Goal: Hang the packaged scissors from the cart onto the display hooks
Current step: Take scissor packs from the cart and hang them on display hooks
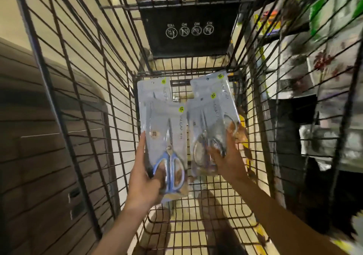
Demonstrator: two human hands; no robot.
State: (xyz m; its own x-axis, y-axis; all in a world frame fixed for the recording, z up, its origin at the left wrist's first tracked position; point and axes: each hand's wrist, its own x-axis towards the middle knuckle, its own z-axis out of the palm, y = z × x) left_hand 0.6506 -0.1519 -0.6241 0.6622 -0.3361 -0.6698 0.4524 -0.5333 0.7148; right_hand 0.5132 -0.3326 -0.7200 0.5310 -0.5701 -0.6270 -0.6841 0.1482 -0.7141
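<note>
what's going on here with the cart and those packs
A person is reaching into a wire shopping cart. The left hand grips packs of blue-handled scissors, and the right hand grips more packs. No pack has been hung yet; shelves stand to the right.

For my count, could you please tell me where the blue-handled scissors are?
Head view: the blue-handled scissors are in the left hand, inside the cart.
</note>
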